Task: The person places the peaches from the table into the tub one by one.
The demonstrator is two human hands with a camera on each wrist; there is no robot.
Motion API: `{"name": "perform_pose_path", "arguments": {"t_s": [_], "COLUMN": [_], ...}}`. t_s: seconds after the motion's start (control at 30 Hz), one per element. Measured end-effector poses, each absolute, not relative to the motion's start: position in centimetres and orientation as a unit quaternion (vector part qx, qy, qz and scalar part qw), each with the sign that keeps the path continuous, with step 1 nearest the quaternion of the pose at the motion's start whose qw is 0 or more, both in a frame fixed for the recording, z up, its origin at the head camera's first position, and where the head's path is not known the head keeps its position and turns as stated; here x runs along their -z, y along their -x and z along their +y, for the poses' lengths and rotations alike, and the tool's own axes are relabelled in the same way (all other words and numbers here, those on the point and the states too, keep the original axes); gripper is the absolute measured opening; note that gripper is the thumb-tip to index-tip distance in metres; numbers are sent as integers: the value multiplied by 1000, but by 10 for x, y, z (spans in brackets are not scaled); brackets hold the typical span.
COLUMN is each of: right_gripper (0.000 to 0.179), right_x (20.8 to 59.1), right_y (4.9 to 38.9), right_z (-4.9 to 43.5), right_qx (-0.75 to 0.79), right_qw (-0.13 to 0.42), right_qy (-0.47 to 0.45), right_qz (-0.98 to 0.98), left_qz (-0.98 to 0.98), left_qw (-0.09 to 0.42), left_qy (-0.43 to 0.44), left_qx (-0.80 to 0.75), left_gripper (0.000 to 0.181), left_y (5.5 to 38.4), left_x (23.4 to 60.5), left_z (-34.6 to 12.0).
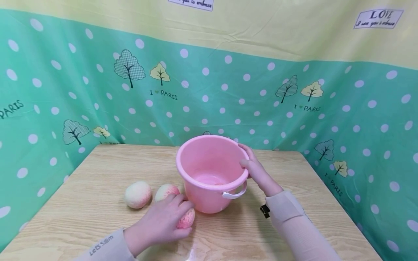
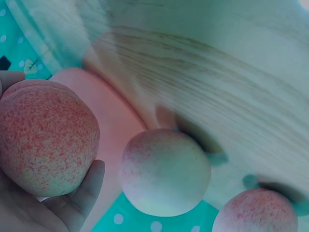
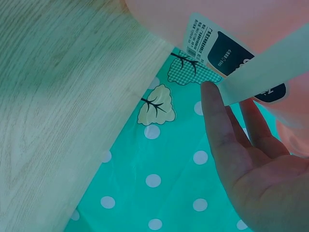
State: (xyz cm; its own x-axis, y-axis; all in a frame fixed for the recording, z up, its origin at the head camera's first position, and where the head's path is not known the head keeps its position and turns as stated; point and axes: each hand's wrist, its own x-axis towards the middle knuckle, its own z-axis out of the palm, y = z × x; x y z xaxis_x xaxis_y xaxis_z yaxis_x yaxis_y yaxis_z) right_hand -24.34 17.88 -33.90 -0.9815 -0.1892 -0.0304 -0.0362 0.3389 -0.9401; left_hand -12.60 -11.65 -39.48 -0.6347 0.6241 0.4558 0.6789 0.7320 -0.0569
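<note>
A pink bucket (image 1: 209,199) is in the middle of the head view, its wide mouth showing a bare pink inside. My right hand (image 1: 258,172) grips its right rim, thumb over the edge and fingers outside. A white handle (image 1: 236,194) hangs at the bucket's near right side. Close to the bucket's near left, my left hand (image 1: 161,221) holds a speckled pink peach (image 2: 48,137), fingers and thumb curled round it. Just beyond that hand lies a paler peach (image 1: 166,191), partly covered by the fingers. Another peach (image 1: 138,195) sits farther left.
All of this is on a light wood-grain table (image 1: 107,170). A green dotted cloth (image 1: 202,105) with printed trees hangs behind and along both sides. In the right wrist view, a printed label (image 3: 231,50) is on the bucket's side.
</note>
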Motion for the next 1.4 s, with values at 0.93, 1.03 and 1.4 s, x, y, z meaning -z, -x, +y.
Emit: {"name": "perform_pose_path", "arguments": {"t_s": [0.93,1.03,1.4], "right_gripper": [76,77,75], "right_x": [338,338,340], "right_y": [243,243,243], "right_z": [178,178,179], "right_qx": [568,567,569], "right_qw": [69,69,68], "right_qy": [68,70,66], "right_qz": [817,818,817], "left_qz": [-898,-898,-888], "left_qw": [240,241,260], "left_qy": [363,363,375], "left_qx": [55,52,48], "left_gripper": [47,47,48], "left_y": [122,122,119], "left_x": [375,373,366], "left_z": [-121,-122,-124]}}
